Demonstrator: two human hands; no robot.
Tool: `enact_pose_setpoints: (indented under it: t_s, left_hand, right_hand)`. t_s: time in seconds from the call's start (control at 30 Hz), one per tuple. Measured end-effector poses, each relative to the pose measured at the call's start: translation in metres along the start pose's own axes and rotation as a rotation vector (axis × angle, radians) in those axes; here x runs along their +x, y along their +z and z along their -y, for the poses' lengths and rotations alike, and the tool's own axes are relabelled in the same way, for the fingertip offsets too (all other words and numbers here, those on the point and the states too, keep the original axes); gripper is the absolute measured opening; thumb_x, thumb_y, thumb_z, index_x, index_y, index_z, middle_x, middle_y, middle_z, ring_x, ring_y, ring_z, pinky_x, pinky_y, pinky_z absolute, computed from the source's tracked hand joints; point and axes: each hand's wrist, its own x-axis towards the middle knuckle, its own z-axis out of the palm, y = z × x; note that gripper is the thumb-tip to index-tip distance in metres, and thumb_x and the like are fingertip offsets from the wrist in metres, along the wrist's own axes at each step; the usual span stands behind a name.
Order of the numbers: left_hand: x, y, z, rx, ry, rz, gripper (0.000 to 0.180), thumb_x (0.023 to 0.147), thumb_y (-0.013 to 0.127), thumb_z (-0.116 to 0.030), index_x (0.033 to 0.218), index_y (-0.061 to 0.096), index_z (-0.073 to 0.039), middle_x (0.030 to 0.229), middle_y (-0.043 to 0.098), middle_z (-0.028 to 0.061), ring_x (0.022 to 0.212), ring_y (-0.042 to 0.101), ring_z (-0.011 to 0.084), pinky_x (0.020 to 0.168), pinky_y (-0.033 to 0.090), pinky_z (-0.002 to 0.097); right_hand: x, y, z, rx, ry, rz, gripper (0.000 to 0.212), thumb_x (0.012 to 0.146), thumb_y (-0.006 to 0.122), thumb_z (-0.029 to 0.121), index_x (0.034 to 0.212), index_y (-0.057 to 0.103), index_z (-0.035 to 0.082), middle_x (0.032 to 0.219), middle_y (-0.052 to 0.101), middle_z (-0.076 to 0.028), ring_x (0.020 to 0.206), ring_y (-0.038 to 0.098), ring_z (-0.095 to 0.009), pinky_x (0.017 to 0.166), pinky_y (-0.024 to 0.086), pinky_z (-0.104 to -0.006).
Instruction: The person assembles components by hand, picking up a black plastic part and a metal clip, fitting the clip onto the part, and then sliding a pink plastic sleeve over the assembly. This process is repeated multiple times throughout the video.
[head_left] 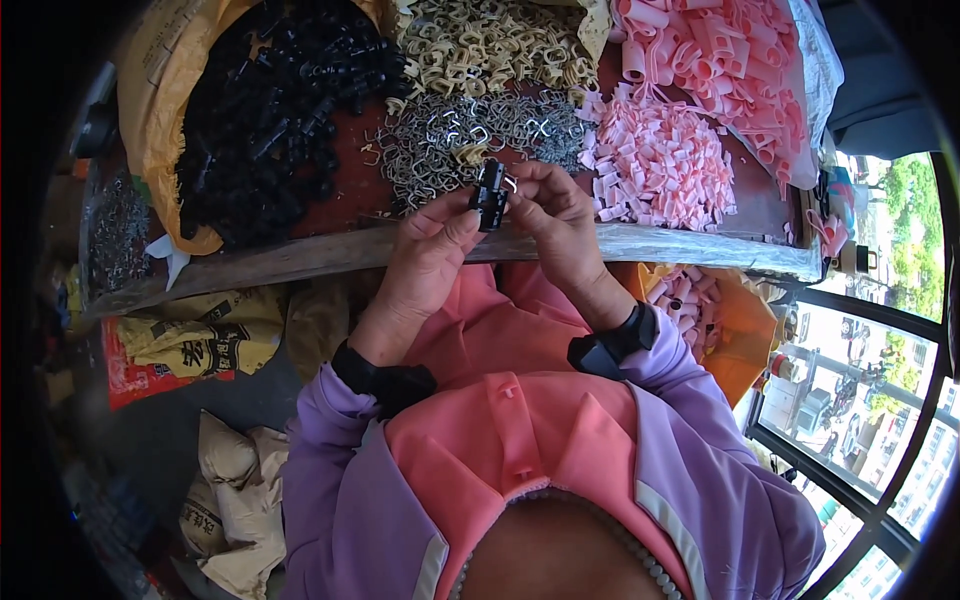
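Observation:
My left hand (432, 245) pinches a small black plastic part (489, 196) between thumb and fingers, above the table's front edge. My right hand (556, 218) is closed at the part's right side, its thumb and forefinger around a small bent silvery metal clip (510, 184). The clip touches or nearly touches the black part; I cannot tell if it is inside it. Just beyond my hands lies a spread pile of bent metal clips (425, 150). To its left is a large heap of black plastic parts (285, 120).
Cream-coloured pieces (490, 45) are heaped at the back. On the right lie small pink pieces (660, 165) and larger pink curved pieces (715, 50). Below the table edge stands an orange container (745, 325). Yellow sacks (215, 335) and paper sacks (240, 490) are on the left.

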Motion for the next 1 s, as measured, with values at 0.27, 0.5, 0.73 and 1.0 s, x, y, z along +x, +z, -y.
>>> enact_pose_setpoints:
  t_s: [0.27,0.5,0.73,1.0]
  left_hand:
    - [-0.001,-0.001,0.002,0.000,0.039,0.016,0.025,0.079,0.051,-0.009,0.101,0.049,0.002,0.100,0.054,0.0136,0.096,0.051,0.0220,0.087,0.039,0.0327]
    - [0.002,-0.003,0.001,-0.037,0.007,0.031,0.024,0.078,0.053,-0.007,0.101,0.051,-0.003,0.096,0.056,0.0084,0.088,0.053,0.0176,0.081,0.041,0.0309]
    - [0.002,-0.009,0.000,-0.056,-0.091,-0.054,0.025,0.079,0.052,-0.009,0.102,0.048,-0.001,0.097,0.055,0.0126,0.089,0.055,0.0212,0.076,0.046,0.0281]
    - [-0.005,0.003,-0.001,-0.038,-0.204,-0.058,0.024,0.078,0.053,-0.008,0.101,0.051,-0.002,0.091,0.058,0.0085,0.079,0.058,0.0161,0.067,0.049,0.0230]
  right_hand:
    - [-0.008,-0.001,0.006,-0.192,-0.057,0.127,0.017,0.081,0.051,0.008,0.096,0.049,0.001,0.068,0.053,0.001,0.059,0.046,-0.003,0.053,0.037,-0.0157]
    - [0.000,-0.012,0.006,-0.189,0.077,0.179,0.013,0.083,0.049,0.014,0.088,0.049,0.002,0.067,0.053,0.000,0.054,0.046,-0.004,0.051,0.038,-0.0165]
    - [0.002,-0.023,0.011,-0.211,0.063,0.187,0.011,0.082,0.050,0.014,0.085,0.049,0.003,0.069,0.052,0.000,0.058,0.046,-0.004,0.052,0.038,-0.0167]
    - [-0.007,-0.014,0.019,-0.432,-0.296,0.200,0.007,0.078,0.055,0.007,0.077,0.053,0.001,0.070,0.050,-0.001,0.062,0.048,-0.007,0.053,0.038,-0.0200]
